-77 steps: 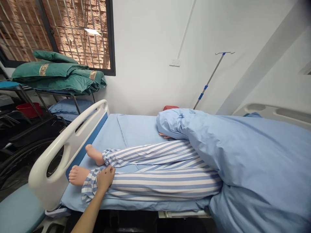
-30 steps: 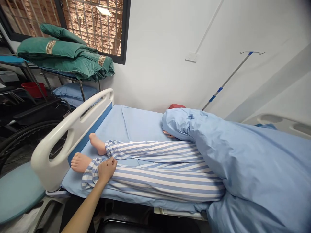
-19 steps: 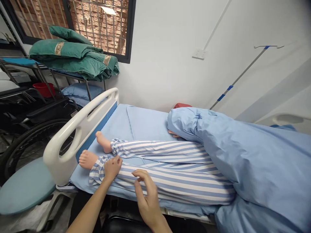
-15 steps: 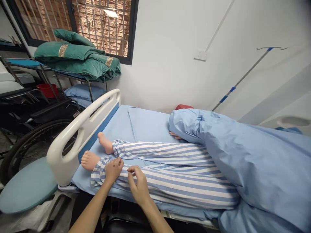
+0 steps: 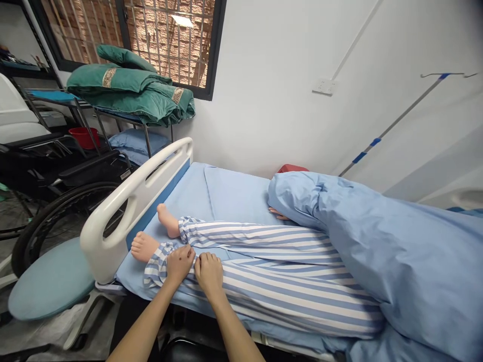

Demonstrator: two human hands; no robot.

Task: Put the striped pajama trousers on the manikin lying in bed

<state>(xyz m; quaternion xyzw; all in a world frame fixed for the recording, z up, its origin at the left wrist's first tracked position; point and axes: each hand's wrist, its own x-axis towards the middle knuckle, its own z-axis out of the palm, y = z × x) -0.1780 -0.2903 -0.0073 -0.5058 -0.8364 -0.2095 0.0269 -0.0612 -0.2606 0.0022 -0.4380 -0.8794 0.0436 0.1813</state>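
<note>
A manikin in blue-and-white striped trousers (image 5: 271, 266) lies on a hospital bed, bare feet (image 5: 145, 245) towards the white footboard (image 5: 124, 201). A light blue duvet (image 5: 377, 241) covers it from the hips up. My left hand (image 5: 180, 263) is closed on the striped cloth of the near trouser leg by the ankle. Right beside it, my right hand (image 5: 209, 270) has its fingers curled down, gripping the same trouser leg a little higher up the shin.
A wheelchair (image 5: 64, 196) and a round blue stool (image 5: 49, 281) stand left of the footboard. Folded green quilts (image 5: 132, 90) lie on a metal rack under a barred window, with a red basin (image 5: 85, 137) below. An IV pole (image 5: 400, 118) leans by the wall.
My right hand has come into view and settled onto the trouser leg next to my left hand, which has kept its grip near the ankle. The view has shifted slightly rightwards.
</note>
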